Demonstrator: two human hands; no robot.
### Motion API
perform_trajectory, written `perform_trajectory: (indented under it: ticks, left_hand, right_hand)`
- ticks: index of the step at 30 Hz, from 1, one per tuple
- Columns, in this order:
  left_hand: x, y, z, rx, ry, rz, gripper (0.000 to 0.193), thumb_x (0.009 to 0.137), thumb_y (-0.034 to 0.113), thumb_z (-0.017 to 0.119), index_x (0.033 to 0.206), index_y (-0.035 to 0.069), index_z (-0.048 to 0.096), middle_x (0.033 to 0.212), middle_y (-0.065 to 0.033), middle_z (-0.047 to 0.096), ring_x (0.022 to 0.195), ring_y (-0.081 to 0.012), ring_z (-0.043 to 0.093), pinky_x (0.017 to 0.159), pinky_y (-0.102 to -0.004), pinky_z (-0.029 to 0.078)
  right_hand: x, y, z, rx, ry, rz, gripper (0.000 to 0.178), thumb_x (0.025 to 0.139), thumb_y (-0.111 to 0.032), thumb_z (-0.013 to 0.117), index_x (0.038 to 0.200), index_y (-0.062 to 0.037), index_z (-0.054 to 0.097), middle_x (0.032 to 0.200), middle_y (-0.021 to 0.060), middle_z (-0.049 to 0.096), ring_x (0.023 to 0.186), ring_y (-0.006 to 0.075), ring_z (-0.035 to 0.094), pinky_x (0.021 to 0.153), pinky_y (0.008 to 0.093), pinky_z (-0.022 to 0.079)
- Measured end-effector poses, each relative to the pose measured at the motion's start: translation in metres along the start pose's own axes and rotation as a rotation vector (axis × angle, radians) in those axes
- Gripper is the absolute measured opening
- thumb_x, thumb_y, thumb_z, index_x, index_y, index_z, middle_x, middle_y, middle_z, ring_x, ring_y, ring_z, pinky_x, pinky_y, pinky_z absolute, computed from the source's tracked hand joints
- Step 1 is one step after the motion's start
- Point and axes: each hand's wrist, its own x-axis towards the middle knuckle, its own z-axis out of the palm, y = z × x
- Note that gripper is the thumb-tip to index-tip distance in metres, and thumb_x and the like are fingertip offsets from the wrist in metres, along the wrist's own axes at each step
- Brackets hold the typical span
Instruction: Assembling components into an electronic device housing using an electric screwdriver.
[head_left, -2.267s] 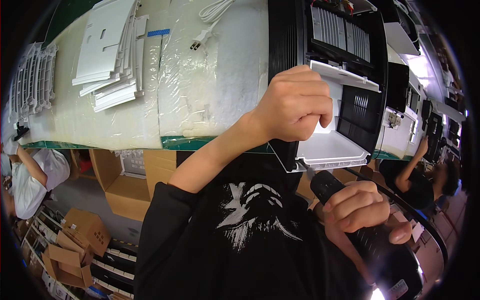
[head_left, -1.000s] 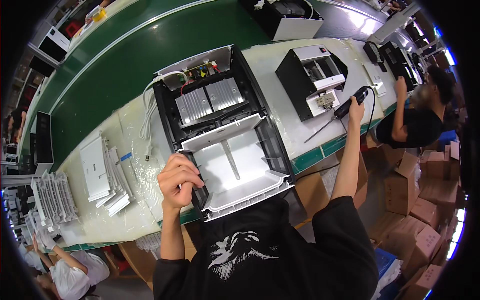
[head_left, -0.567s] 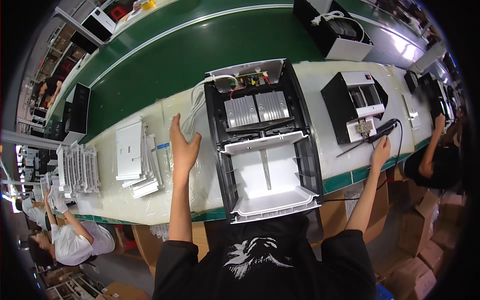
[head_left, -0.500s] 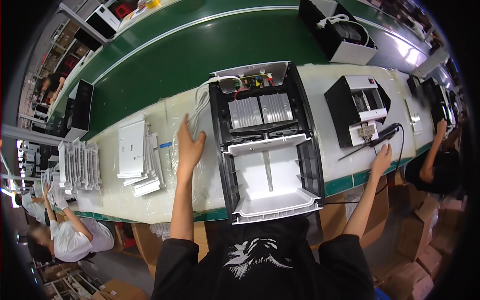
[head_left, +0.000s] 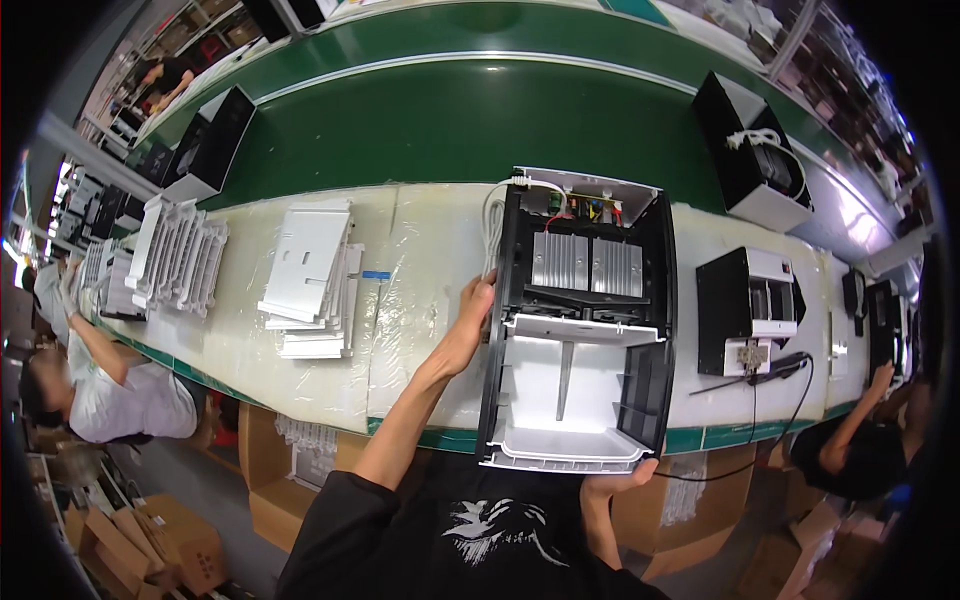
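A large black-and-white appliance housing (head_left: 565,400) lies open side up in front of me, overhanging the bench's near edge. Two ribbed metal heat sinks (head_left: 590,264) and a circuit board (head_left: 585,208) sit in its far half; the near half is a bare white compartment. My left hand (head_left: 470,322) grips the left wall, its fingertips partly hidden, just below a bundled white power cord (head_left: 492,228). At the near right corner my right hand (head_left: 618,482) is closed on the front edge, with most fingers hidden underneath.
Stacked white panels (head_left: 308,270) and ribbed white frames (head_left: 178,255) lie to the left, with a blue-handled screwdriver (head_left: 376,276) beside them. To the right are a smaller black-and-white unit (head_left: 730,305) and a black corded tool (head_left: 785,368). Co-workers sit at both sides; cardboard boxes (head_left: 275,480) stand below.
My left hand has closed on the housing's left wall. My right hand has left the corded tool and taken the housing's near right corner. The view has shifted.
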Motion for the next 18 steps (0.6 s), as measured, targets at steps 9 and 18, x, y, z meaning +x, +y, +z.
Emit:
perform_trajectory:
  ticks: [9, 18]
  left_hand:
    - [0.049, 0.056, 0.033, -1.066, -0.200, -0.186, 0.061, 0.084, 0.050, 0.051, 0.122, 0.002, 0.055, 0.110, -0.0143, 0.063, 0.099, -0.0242, 0.062, 0.090, -0.0368, 0.048]
    - [0.152, 0.085, 0.083, -1.280, -0.327, -0.027, 0.072, 0.090, 0.063, 0.030, 0.134, 0.007, 0.044, 0.132, -0.0125, 0.049, 0.127, -0.0228, 0.043, 0.104, -0.0414, 0.035]
  right_hand:
    - [0.129, -0.174, 0.202, -0.545, -0.620, -1.196, 0.034, 0.074, -0.019, 0.063, 0.100, 0.0018, 0.068, 0.098, 0.0162, 0.069, 0.088, 0.0288, 0.067, 0.080, 0.0339, 0.052]
    - [0.164, -0.150, 0.414, -0.729, -0.942, -1.489, 0.044, 0.078, -0.042, 0.060, 0.100, -0.0043, 0.066, 0.111, 0.0139, 0.061, 0.112, 0.0275, 0.052, 0.098, 0.0412, 0.037]
